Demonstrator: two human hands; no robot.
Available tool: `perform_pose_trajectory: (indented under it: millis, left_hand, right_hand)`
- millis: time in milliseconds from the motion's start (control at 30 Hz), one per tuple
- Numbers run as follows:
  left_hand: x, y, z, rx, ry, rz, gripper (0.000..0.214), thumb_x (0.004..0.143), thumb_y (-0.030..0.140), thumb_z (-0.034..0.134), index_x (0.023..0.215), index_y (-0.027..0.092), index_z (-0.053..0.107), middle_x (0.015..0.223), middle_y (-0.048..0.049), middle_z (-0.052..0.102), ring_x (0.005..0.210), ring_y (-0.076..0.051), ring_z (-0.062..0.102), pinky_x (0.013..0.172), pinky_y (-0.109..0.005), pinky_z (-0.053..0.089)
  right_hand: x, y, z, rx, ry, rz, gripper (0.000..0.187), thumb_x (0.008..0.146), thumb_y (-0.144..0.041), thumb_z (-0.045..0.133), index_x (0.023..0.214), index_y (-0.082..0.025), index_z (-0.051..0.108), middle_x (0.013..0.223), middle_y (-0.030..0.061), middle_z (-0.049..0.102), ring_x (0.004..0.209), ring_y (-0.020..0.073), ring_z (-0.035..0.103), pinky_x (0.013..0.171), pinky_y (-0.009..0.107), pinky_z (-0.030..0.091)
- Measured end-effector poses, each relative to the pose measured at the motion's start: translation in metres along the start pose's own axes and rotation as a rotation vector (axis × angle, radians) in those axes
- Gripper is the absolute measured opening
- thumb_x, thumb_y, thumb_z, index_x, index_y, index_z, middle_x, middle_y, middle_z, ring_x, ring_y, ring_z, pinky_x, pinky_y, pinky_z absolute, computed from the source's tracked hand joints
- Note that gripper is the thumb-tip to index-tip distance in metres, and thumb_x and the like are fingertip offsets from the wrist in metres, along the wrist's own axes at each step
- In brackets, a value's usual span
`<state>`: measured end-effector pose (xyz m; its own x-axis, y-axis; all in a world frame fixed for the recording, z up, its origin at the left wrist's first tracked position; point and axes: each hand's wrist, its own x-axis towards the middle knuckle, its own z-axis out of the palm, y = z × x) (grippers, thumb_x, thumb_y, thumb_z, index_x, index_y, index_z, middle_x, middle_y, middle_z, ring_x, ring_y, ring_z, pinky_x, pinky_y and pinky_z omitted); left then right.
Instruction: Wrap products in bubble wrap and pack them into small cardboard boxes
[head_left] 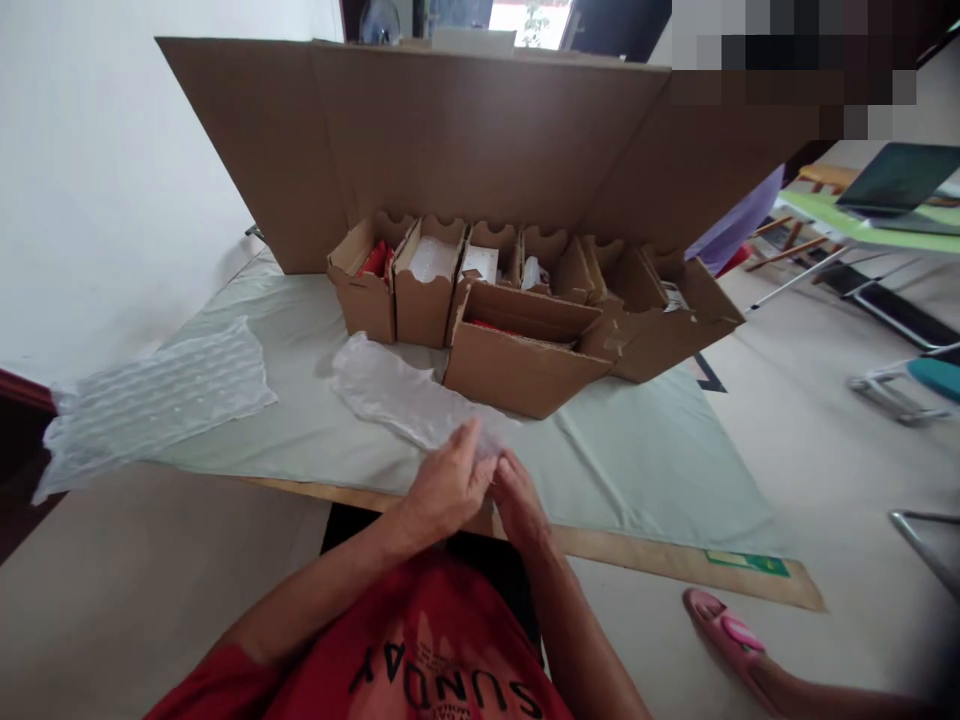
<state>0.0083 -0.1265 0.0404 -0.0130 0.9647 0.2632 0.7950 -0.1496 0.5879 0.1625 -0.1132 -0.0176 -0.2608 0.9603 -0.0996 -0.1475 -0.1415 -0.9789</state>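
A crumpled, translucent plastic packing bag (397, 390) lies across the table in front of the cardboard boxes. Its near right end is between my hands. My left hand (448, 482) is closed on that end, thumb and fingers pressed together. Close beside it, my right hand (519, 498) pinches the same edge; its fingertips are partly hidden. Just beyond my hands stands an open cardboard box (521, 365) with something red inside. Off to the left, an inflated air-cushion sheet (169, 400) lies flat and hangs over the table's edge.
Behind the front box, a row of open cardboard bins (424, 315) holds red and white items. A tall cardboard panel (480, 140) rises behind them. A pale green cloth (637, 470) covers the table. At right are a laptop (900, 185) and another person's pink slipper (724, 630).
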Motion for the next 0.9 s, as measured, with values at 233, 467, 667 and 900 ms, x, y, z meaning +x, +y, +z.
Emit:
perform_pose_trajectory:
  millis: [233,467,667,900]
  left_hand:
    - [0.002,-0.023,0.007,-0.042,-0.043,0.210,0.035,0.090,0.027,0.059,0.124,0.025,0.069,0.145,-0.0125,0.060,0.134,-0.031,0.057,0.114,-0.053,0.045]
    - [0.043,-0.074,0.007,0.301,-0.261,0.109,0.027,0.091,0.031,0.060,0.110,0.019,0.074,0.125,-0.0154,0.071,0.120,-0.033,0.063,0.103,-0.050,0.048]
    - [0.014,-0.053,0.045,0.187,-0.305,0.251,0.041,0.086,0.035,0.067,0.123,0.017,0.069,0.137,-0.0178,0.063,0.127,-0.034,0.056,0.109,-0.052,0.041]
    - [0.003,-0.062,0.037,-0.126,-0.407,0.391,0.075,0.070,0.049,0.081,0.135,0.017,0.061,0.144,-0.0175,0.058,0.137,-0.038,0.048,0.118,-0.055,0.033]
  right_hand:
    - [0.019,-0.009,-0.046,0.011,0.257,0.116,0.059,0.071,-0.059,0.077,0.115,-0.022,0.063,0.102,0.0078,0.074,0.083,0.0233,0.070,0.059,0.032,0.059]
    - [0.034,-0.019,-0.071,-0.128,0.285,0.104,0.032,0.060,-0.039,0.074,0.083,-0.017,0.067,0.057,-0.0048,0.058,0.050,0.0110,0.049,0.041,0.022,0.041]
    - [-0.004,-0.054,-0.087,0.002,0.365,0.099,0.046,0.065,-0.041,0.079,0.102,-0.018,0.066,0.069,-0.0044,0.062,0.055,0.0111,0.053,0.047,0.024,0.045]
    - [0.024,-0.066,-0.019,0.109,0.219,-0.027,0.053,0.073,-0.040,0.078,0.119,-0.023,0.060,0.073,-0.0061,0.063,0.066,0.0136,0.066,0.061,0.028,0.057]
